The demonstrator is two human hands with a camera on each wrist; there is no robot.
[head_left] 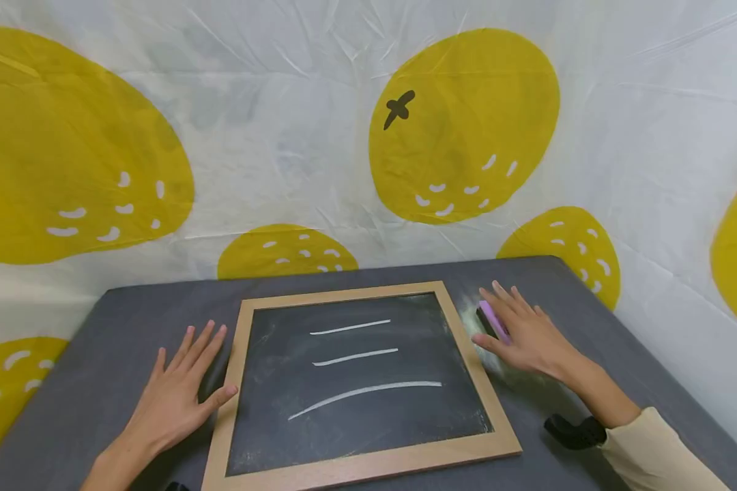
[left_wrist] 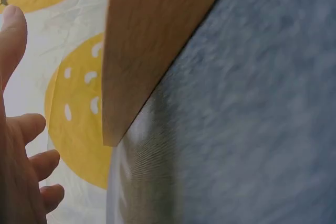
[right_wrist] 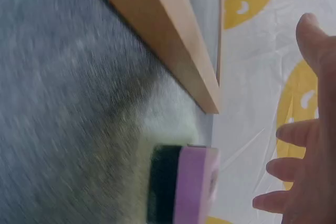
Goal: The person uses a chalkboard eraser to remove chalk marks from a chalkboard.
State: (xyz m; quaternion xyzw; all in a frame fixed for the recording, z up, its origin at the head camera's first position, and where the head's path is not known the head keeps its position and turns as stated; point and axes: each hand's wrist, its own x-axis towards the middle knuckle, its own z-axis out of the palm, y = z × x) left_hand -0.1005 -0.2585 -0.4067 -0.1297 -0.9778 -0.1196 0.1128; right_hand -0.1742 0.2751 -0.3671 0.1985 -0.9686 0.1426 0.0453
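A wood-framed chalkboard lies on the grey table, with three white chalk lines across its dark surface. To its left is my left hand, fingers spread and straight, the thumb at the frame's left edge; whether it touches cannot be told. My right hand is on the other side, fingers extended, palm down. Beneath or just beyond it lies a chalkboard eraser with a purple back and dark felt, partly hidden by the hand in the head view. The right wrist view shows the eraser apart from the fingers.
Pale chalk dust marks the grey cloth around the eraser. A white curtain with yellow fruit prints hangs behind and to the right of the table. A black strap piece sits at my right wrist.
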